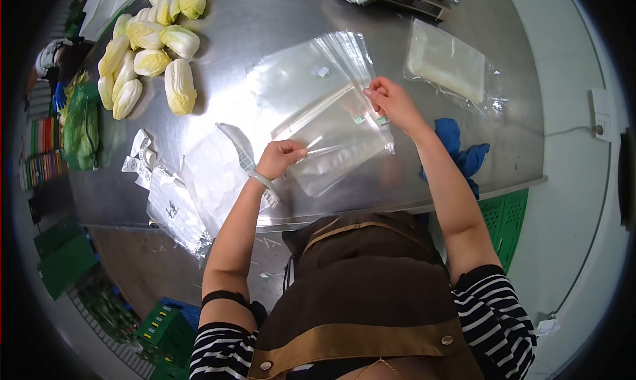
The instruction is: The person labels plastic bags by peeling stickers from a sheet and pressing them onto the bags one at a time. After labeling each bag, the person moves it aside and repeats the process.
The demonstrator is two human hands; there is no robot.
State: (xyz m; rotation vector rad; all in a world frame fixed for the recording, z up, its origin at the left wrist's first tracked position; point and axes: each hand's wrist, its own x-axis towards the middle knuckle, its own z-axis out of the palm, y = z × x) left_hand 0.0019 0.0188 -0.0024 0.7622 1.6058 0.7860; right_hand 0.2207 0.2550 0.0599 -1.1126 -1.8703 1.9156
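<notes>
A clear plastic bag [341, 138] lies flat on the steel table in front of me. My left hand [281, 158] is closed at its left edge, with thumb and fingers pinching the film. Above the bag's right end, my right hand [391, 103] has its fingertips pressed together; whatever is between them is too small to make out. Small green-and-white labels [361, 120] show on the bag just below that hand. A strip of labels [237, 145] runs by my left wrist, where a pale band loops round. Beyond lies a fanned stack of clear bags [291, 72].
Several Chinese cabbages [149, 42] are grouped at the back left. A packed bundle of bags [445, 60] and a blue cloth or glove [457, 151] lie right. Plastic packaging [175, 208] overhangs the front edge. A scale [414, 5] stands behind; another person [56, 65] is far left.
</notes>
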